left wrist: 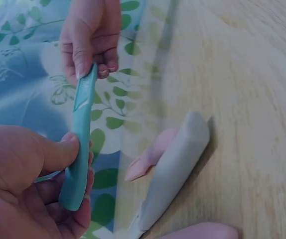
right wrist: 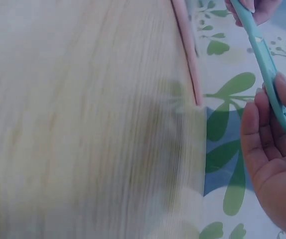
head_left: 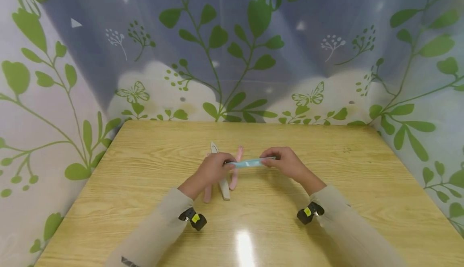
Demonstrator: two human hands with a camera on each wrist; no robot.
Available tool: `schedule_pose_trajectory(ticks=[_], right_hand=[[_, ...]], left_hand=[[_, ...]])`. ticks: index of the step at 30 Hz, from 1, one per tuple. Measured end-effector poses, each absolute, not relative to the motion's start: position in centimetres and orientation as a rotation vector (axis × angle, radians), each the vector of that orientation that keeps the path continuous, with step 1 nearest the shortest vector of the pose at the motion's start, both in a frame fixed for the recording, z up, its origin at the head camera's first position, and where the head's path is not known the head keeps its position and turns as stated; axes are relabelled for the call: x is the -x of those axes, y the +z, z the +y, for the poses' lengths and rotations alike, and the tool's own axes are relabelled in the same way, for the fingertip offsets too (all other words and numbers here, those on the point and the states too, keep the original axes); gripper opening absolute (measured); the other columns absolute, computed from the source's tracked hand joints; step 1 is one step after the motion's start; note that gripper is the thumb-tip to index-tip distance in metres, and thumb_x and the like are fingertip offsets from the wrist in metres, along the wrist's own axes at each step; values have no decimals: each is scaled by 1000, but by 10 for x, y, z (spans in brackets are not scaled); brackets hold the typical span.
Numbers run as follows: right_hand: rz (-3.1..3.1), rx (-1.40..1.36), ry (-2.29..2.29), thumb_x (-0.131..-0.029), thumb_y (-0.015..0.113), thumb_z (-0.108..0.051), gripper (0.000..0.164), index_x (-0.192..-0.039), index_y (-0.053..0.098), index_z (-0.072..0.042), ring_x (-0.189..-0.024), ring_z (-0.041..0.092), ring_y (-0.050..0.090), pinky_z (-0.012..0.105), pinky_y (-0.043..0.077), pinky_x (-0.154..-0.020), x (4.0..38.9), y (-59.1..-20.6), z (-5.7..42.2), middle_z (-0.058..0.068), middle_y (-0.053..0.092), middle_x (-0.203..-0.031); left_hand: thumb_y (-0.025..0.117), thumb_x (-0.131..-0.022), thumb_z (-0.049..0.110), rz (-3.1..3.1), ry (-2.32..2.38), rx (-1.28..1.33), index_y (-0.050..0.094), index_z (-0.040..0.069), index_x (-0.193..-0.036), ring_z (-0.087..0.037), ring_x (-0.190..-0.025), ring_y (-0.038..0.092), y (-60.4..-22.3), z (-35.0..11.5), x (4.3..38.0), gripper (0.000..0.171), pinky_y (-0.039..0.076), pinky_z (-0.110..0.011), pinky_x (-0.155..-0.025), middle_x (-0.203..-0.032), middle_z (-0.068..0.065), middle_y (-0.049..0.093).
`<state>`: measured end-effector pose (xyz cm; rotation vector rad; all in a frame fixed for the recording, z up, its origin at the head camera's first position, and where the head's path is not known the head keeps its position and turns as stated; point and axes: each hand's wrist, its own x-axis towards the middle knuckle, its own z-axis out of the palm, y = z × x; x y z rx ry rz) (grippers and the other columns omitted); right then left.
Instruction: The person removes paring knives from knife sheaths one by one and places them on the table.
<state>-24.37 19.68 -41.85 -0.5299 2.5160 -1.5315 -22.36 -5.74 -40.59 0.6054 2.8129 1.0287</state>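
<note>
My left hand [head_left: 213, 171] pinches one end of a slim teal tool [head_left: 248, 163] between thumb and fingers. Its far end is held by my right hand [head_left: 287, 163], so the tool hangs level above the table. In the left wrist view the teal tool [left wrist: 80, 144] shows a smooth rounded handle and a flatter part with a small cut-out; its exact kind is unclear. Below the left hand lies a white-handled tool [head_left: 224, 188] with a pointed, slotted grey end. Pink-handled tools lie on either side of it, one at the left [head_left: 207, 194], another at the right [head_left: 233, 180].
The wooden table [head_left: 348, 202] spreads under both arms. A curtain [head_left: 232, 57] printed with green leaves and butterflies hangs behind its far edge and along both sides. A bright light reflection shows on the near tabletop.
</note>
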Motion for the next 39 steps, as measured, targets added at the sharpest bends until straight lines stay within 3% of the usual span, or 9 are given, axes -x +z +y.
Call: schedule_pose_trajectory(ticks=[6, 11, 16, 21, 26, 30, 34, 39], right_hand=[[2424, 459, -1681, -89, 67, -12, 19, -102, 68, 2, -79, 23, 64, 52, 53, -79, 236, -412, 191, 15, 67, -88], [2335, 443, -1819, -89, 67, -10, 21, -103, 66, 6, -78, 19, 65, 37, 56, -79, 230, -409, 183, 9, 66, -89], [2249, 425, -1902, -89, 66, -7, 22, -103, 63, 10, -77, 17, 66, 31, 57, -77, 224, -408, 176, 5, 66, -89], [2207, 389, -1929, -90, 65, -6, 22, -104, 61, 11, -79, 17, 66, 32, 56, -80, 219, -407, 172, 4, 64, -89], [2116, 338, -2015, -91, 62, -3, 21, -104, 59, 13, -81, 16, 66, 30, 56, -79, 214, -406, 169, 5, 64, -90], [1998, 289, -2127, -91, 61, -1, 11, -98, 61, 7, -79, 15, 66, 28, 57, -77, 212, -405, 166, 3, 64, -86], [1913, 256, -2208, -92, 60, 0, 4, -93, 62, -2, -76, 14, 66, 26, 57, -75, 209, -404, 164, 2, 65, -83], [1822, 197, -2261, -92, 60, -1, 4, -92, 63, -4, -76, 15, 66, 26, 57, -76, 206, -400, 163, 4, 64, -85]], left_hand=[[64, -92, 20, 2749, 1145, -549, 71, 13, -104, -15, -87, 60, -401, -68, 221, 16, 52, -37, -77, -97, -1, 69], [66, -91, 21, 2621, 1297, -524, 72, 14, -102, -18, -95, 60, -399, -81, 217, 15, 51, -42, -84, -102, -3, 70], [68, -89, 25, 2488, 1484, -450, 73, 14, -100, -20, -91, 59, -400, -95, 214, 16, 52, -43, -80, -99, -4, 69], [67, -90, 20, 2408, 1670, -353, 70, 6, -104, -29, -89, 64, -393, -98, 210, 21, 53, -51, -82, -96, -16, 70], [67, -89, 18, 2254, 1900, -235, 68, 0, -106, -23, -85, 67, -401, -97, 210, 24, 57, -38, -80, -94, -15, 68], [66, -90, 13, 2065, 2099, -139, 64, -5, -107, -19, -82, 68, -405, -96, 210, 25, 57, -28, -74, -88, -10, 67], [63, -92, 10, 1927, 2216, -97, 61, -9, -108, -16, -78, 68, -406, -94, 209, 25, 57, -24, -73, -82, -4, 67], [60, -94, 9, 1749, 2313, -55, 55, -10, -114, -12, -77, 68, -403, -94, 205, 28, 56, -22, -74, -81, -1, 68]])
